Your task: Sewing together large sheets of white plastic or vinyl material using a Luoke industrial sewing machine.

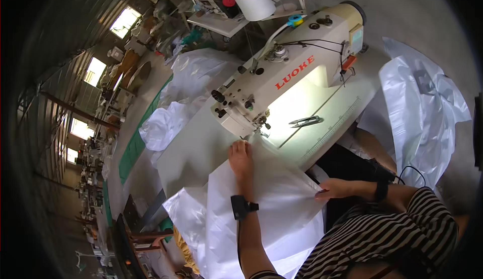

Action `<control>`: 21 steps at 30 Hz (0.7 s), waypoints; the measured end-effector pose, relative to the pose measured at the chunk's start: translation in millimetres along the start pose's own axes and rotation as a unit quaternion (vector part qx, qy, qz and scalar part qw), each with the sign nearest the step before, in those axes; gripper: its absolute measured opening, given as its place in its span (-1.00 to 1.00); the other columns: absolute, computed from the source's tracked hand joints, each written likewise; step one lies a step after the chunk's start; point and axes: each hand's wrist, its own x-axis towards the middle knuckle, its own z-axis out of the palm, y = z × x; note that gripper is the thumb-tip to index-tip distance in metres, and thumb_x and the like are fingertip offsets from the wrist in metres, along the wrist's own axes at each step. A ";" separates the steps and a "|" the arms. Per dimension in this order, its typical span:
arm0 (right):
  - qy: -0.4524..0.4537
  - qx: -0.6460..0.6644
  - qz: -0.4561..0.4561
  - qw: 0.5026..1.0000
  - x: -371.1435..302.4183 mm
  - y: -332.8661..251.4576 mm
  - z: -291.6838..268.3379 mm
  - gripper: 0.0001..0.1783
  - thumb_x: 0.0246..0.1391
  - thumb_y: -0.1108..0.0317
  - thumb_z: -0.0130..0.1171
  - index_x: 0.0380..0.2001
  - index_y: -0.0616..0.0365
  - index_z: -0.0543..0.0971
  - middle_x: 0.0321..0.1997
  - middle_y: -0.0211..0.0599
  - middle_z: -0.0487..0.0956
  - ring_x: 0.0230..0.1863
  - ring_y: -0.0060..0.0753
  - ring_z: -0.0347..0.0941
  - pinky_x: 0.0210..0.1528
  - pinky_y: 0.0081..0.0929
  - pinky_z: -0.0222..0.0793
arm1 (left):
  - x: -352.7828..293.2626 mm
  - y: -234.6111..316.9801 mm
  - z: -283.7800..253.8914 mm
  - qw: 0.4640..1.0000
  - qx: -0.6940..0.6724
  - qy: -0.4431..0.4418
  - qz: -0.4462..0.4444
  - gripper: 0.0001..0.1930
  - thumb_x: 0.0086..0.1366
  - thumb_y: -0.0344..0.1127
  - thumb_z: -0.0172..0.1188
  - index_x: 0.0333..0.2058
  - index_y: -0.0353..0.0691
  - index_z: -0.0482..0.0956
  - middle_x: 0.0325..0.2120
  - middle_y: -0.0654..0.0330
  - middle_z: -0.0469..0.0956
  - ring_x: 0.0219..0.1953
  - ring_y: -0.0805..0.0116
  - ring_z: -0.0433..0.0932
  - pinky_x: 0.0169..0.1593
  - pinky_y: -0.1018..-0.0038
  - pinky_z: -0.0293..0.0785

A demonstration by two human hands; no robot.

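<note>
A big pale sewing table (201, 148) is seen across the middle of the frame. A cream sewing machine (287, 72) is set on it, from the middle toward the upper right. A large white sheet (276, 203) is spread over the table's near edge, in the lower middle of the frame, with its top corner just under the machine's needle end. More white sheets (422, 108) are piled at the right side. A white spool of thread (255, 2) is seen at the top.

The left hand (241, 159) is laid flat on the white sheet near the needle, fingers straight and close together. The sheet's right edge is pinched by the right hand (334, 188), fingers shut tight on it. Small snips (305, 122) are left on the table, right of the needle.
</note>
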 end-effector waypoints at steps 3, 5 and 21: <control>-0.052 -0.063 -0.015 0.997 -6.0 -2.0 -0.4 -0.46 0.20 -0.11 0.12 -0.36 0.26 0.57 -0.36 0.09 0.58 -0.31 0.00 0.52 -0.27 -0.22 0.34 | -4.6 14.2 -5.9 0.999 -0.044 0.008 0.013 -0.90 0.24 -0.39 0.18 -0.30 -0.22 0.47 -0.26 0.08 0.55 -0.16 -0.02 0.49 -0.04 0.16 0.38; -0.034 0.015 -0.058 0.998 -9.5 -7.5 -4.3 -0.45 0.20 -0.12 0.12 -0.31 0.27 0.54 -0.36 0.02 0.57 -0.36 -0.05 0.51 -0.28 -0.25 0.34 | -1.9 20.6 -5.8 0.997 -0.077 -0.003 -0.004 -0.91 0.25 -0.37 0.17 -0.30 -0.21 0.48 -0.31 0.12 0.55 -0.17 0.03 0.49 -0.07 0.15 0.38; 0.156 0.116 -0.021 0.981 27.5 -18.9 14.8 -0.32 0.25 -0.23 -0.01 -0.20 0.34 0.49 -0.35 0.05 0.56 -0.25 -0.06 0.52 -0.13 -0.23 0.36 | 12.6 48.7 12.5 0.997 -0.038 -0.046 0.042 -0.92 0.22 -0.26 0.21 -0.33 -0.04 0.51 -0.31 0.28 0.54 -0.15 0.18 0.49 -0.08 0.20 0.32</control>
